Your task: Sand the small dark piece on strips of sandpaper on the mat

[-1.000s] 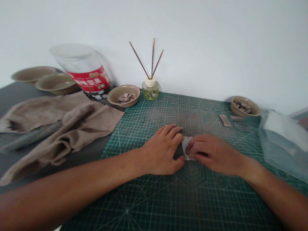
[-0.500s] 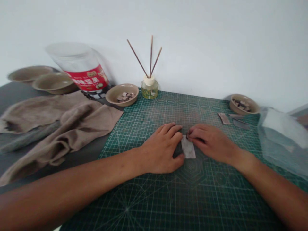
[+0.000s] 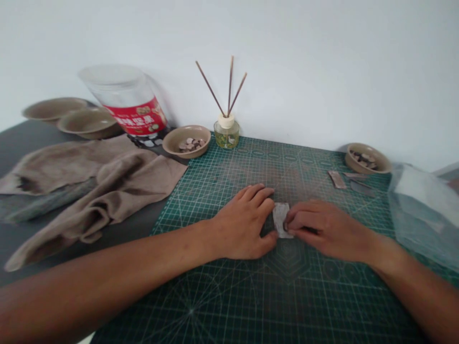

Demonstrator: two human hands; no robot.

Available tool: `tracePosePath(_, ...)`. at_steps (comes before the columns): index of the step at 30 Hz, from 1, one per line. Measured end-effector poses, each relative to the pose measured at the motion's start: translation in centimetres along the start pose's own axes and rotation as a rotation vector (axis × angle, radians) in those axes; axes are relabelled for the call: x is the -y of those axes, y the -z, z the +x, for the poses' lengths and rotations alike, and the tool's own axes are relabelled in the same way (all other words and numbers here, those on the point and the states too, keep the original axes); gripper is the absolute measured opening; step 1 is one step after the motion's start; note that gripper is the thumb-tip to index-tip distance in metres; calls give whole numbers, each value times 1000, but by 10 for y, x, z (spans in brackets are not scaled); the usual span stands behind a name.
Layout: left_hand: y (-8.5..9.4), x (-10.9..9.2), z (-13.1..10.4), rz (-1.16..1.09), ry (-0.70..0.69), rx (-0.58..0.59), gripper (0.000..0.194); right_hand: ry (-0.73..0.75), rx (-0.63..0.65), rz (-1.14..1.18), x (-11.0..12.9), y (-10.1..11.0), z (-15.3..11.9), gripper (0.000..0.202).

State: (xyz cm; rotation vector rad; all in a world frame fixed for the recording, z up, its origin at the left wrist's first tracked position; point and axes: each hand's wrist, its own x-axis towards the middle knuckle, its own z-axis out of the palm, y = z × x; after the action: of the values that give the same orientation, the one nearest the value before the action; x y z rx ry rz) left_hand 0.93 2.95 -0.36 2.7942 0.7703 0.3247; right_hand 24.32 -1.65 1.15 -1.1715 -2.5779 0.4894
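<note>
A small pale rectangular piece (image 3: 281, 217) lies on the green gridded cutting mat (image 3: 229, 291). Along its left edge rests my left hand (image 3: 246, 222), palm down, fingers spread and thumb apart, with the index finger and thumb touching that edge. My right hand (image 3: 322, 227) is closed in a pinch over the piece's lower right part. Something small and dark shows at its fingertips, too hidden to name.
Bowls with small chips stand at the back left (image 3: 187, 142) and back right (image 3: 368, 158). A reed diffuser (image 3: 226, 133), a jar (image 3: 134, 112), brown cloth (image 3: 143, 184), flat pieces (image 3: 337, 179) and a plastic bag (image 3: 423, 215) surround the mat.
My right hand has moved down along the pale piece, from its top right corner to its lower right part. My left hand has stayed beside it. The view has shifted slightly.
</note>
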Motion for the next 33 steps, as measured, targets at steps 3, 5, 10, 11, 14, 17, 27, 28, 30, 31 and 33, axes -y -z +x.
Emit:
tracePosePath(3, 0, 0, 0, 6, -3, -3, 51, 2, -109, -76, 0, -6, 3, 14)
tracePosePath(5, 0, 1, 0, 11, 3, -7, 52, -34, -158, -178, -3, -6, 4, 16)
tracePosePath(10, 1, 1, 0, 17, -7, 5, 52, 31, -54, -190, 0, -3, -1, 15)
tracePosePath(11, 0, 1, 0, 17, -12, 8, 52, 49, -62, -190, 1, -4, -1, 15)
tracePosePath(14, 0, 1, 1, 19, -9, 4, 52, 17, -129, -231, 1, -6, 2, 14)
tracePosePath(17, -1, 1, 0, 20, 3, 1, 54, -61, -136, -206, -3, -4, 3, 15)
tracePosePath(27, 0, 1, 0, 17, 0, 3, 52, -94, -150, -132, 2, -11, 5, 15)
tracePosePath(28, 0, 1, 0, 18, -3, 6, 52, -85, -120, -106, 2, -10, 4, 15)
tracePosePath(30, 0, 0, 0, 19, -9, 10, 52, -44, -62, -56, 5, -8, 1, 14)
tracePosePath(31, 0, 0, 0, 19, -12, 11, 53, -29, -49, -38, 7, -8, 0, 13)
tracePosePath(33, 0, 1, 0, 20, -13, 10, 54, -26, -49, 1, 11, -9, 0, 11)
